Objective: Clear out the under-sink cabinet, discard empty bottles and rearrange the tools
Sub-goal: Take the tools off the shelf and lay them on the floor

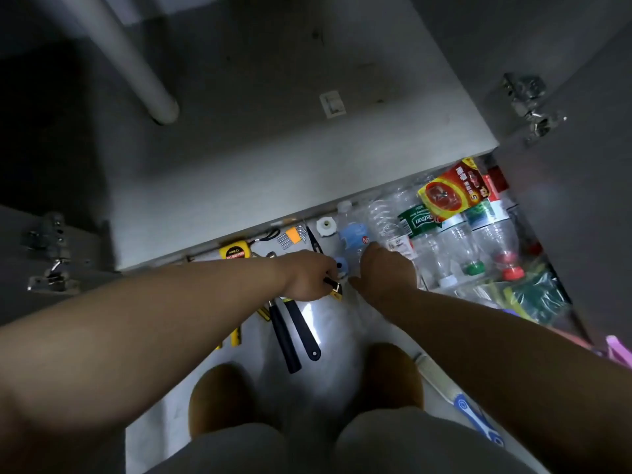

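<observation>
several clear bottles (455,241) lie clustered on pale floor (335,323) before the empty grey cabinet (273,131); one green label reads "bon". yellow tape measure (233,250), black-handled tools (290,333) left. left hand (309,275) fingers pinch a small tool; right hand (386,268) fingers' state unclear.

One head-worn camera looked steeply down, close above the floor (328,323), facing the open cabinet (290,159) on the far side.
</observation>
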A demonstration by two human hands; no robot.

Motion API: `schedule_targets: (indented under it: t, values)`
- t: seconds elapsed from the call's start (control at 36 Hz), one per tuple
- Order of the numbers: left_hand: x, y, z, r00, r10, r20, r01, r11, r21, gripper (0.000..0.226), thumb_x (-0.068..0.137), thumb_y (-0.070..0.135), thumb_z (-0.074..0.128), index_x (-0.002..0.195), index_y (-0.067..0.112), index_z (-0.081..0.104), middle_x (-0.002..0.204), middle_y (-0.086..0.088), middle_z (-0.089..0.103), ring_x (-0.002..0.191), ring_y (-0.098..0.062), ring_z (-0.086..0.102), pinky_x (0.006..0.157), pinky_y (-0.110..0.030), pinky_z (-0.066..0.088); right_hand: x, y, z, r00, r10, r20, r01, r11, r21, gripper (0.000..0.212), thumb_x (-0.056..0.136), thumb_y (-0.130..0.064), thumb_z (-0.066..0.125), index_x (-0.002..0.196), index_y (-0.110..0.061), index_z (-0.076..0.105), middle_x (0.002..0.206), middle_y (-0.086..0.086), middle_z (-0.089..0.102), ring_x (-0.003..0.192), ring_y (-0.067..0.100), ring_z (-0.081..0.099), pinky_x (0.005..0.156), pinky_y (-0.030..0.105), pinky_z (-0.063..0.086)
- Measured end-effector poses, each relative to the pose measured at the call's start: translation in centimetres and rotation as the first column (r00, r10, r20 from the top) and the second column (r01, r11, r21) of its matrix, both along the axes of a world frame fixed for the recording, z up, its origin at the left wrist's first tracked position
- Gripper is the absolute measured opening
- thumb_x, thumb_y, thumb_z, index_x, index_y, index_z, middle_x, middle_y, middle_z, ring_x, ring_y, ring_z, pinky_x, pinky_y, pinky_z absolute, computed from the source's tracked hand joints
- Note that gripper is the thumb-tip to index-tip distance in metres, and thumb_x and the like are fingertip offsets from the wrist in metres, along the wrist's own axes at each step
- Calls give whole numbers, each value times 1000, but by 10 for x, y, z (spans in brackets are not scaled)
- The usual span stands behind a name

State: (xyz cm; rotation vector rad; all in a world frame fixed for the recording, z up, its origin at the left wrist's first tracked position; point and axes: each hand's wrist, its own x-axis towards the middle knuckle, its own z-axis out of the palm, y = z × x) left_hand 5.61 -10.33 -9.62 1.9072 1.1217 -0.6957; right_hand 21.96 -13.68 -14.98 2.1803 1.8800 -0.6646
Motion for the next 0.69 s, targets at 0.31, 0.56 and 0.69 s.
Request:
schedule_targets:
  t: [0.31,0.56,0.69]
  values:
    - [19,6,-8,768,588,253,-518,804,-293,49,98,52,56,115,7,67,105,-9,72,95,-25,69,93,-40,57,29,-27,17,814,-289,-504,158,945,-286,69,81,-48,75,132,-20,38,88,-6,65,53,8,69,43,19,47]
    - [25,2,-9,689,608,395,-552,793,-256,68,79,48,81,132,23,47,120,4,64,105,-13,65,90,-32,58,52,-29,22,825,-136,-548,52,985,-165,55,81,-17,77,128,-22,49,113,0,54,93,24,65,70,32,54]
    - [11,5,-1,664,607,437,-552,792,-260,67,83,38,81,137,22,46,124,4,64,106,-9,65,92,-30,58,53,-7,13,993,-110,-44,114,985,127,75,81,-41,77,136,-11,36,138,16,40,123,32,46,89,44,54]
